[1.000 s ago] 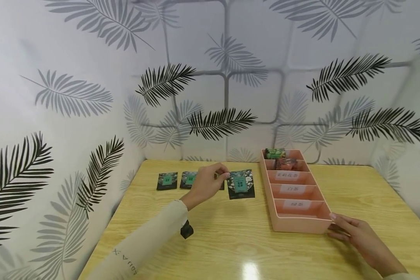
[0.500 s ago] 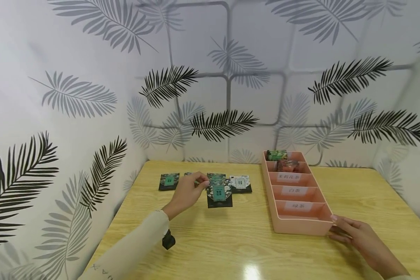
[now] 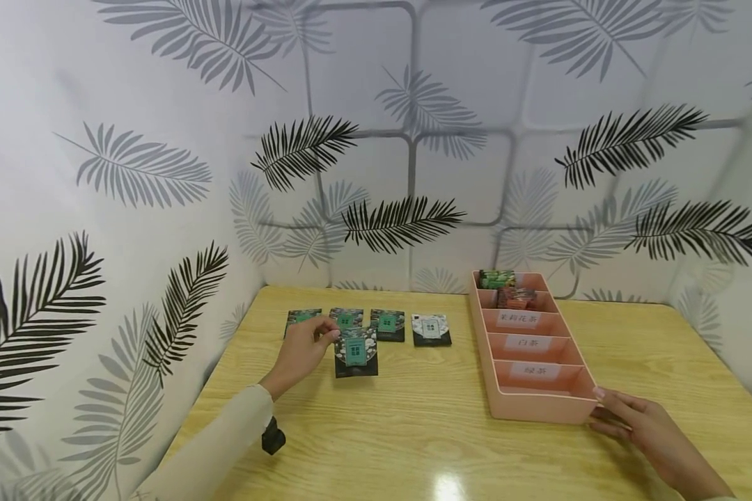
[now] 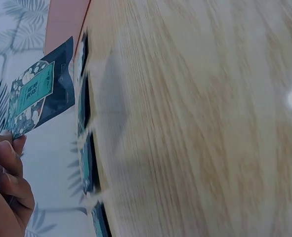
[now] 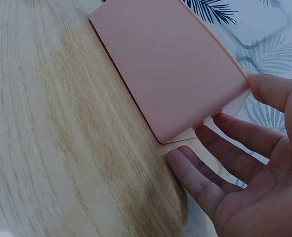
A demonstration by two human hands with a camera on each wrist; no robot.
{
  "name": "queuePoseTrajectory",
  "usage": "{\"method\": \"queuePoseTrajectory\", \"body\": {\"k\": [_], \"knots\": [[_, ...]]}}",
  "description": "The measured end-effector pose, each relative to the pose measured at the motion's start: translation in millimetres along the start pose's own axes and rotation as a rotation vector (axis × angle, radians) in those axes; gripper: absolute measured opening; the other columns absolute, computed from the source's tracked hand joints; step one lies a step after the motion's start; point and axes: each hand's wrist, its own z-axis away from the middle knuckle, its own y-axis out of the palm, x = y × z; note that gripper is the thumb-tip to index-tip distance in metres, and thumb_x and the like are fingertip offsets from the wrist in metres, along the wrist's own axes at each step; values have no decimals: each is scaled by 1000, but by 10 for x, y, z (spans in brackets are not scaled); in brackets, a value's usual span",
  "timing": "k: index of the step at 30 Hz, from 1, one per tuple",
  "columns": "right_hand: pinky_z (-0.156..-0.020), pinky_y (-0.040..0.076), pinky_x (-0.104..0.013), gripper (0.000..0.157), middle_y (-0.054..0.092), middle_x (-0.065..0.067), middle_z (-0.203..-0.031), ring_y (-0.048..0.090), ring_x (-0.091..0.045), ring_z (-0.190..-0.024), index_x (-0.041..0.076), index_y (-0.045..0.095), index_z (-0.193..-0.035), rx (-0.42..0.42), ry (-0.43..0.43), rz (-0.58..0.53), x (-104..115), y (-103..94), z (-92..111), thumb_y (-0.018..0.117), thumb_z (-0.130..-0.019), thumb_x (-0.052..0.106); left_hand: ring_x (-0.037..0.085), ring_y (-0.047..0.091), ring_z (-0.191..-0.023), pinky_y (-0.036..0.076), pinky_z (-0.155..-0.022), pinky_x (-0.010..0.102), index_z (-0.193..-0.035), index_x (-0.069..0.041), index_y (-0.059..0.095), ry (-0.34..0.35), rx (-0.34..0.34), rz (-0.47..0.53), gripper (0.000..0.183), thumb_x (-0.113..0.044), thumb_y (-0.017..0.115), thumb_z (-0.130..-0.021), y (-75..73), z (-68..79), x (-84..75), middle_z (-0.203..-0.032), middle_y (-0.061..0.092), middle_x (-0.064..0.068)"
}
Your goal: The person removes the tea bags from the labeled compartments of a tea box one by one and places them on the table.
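In the head view my left hand pinches a tea bag sachet by its upper left edge, with a teal label and white flowers on black. The left wrist view shows this sachet tilted above the table, its shadow below. Behind it lie three similar sachets, one teal-labelled sachet among them, plus a sachet with a white top. At the near right corner of a pink divided box, my right hand holds on, thumb at the rim and fingers against the side in the right wrist view.
The box has several compartments with white labels. Green packets fill the farthest one, and reddish packets the one before it. A leaf-patterned wall rises behind the wooden table.
My left hand has carried the pinched sachet leftward and slightly nearer, from beside the box to before the row's left part. The white-topped sachet has come into view. My right hand stays at the box.
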Motion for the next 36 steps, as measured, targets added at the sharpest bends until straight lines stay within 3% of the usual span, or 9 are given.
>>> {"method": "queuePoseTrajectory", "body": {"k": [6,9,16,23,31,36], "knots": [[-90,56,-29,45,71,1,-117,72,-12,-103,-3,62,-135,8,4,29,4,-3,1,51,-110,33,18,63,-70,50,-66,33,-100,-13,75,-44,2,-39,5,-16,71,-99,-117,42,222,-85,71,-4],[-90,56,-29,43,72,0,-115,73,-13,-102,-3,62,-134,-3,0,15,5,6,0,52,-110,31,16,65,-72,51,-66,34,-101,-12,76,-77,3,-76,6,-16,71,-99,-181,58,328,-87,72,-2],[-88,56,-28,36,73,1,-113,73,-13,-101,1,66,-128,-9,-14,0,1,16,15,52,-110,29,12,58,-67,48,-63,35,-98,-12,75,-155,27,-171,7,-16,70,-100,-300,51,513,-87,70,0],[-91,56,-30,48,72,0,-117,72,-13,-103,-8,56,-137,11,-8,7,-11,2,7,51,-111,30,15,56,-64,46,-60,35,-99,-10,75,-253,66,-241,8,-15,69,-101,-388,72,626,-90,70,2],[-91,56,-30,43,71,1,-117,72,-14,-103,-5,61,-134,27,-9,-13,-24,-14,9,50,-111,29,18,66,-74,53,-64,39,-95,-10,75,-286,70,-276,8,-13,70,-100,-465,82,774,-91,73,3],[-90,56,-31,34,71,3,-115,72,-13,-102,4,69,-127,17,-13,-34,-16,-11,6,50,-111,28,19,67,-75,53,-64,41,-94,-10,76,-291,99,-305,8,-13,70,-99,-497,80,824,-89,73,3]]}}
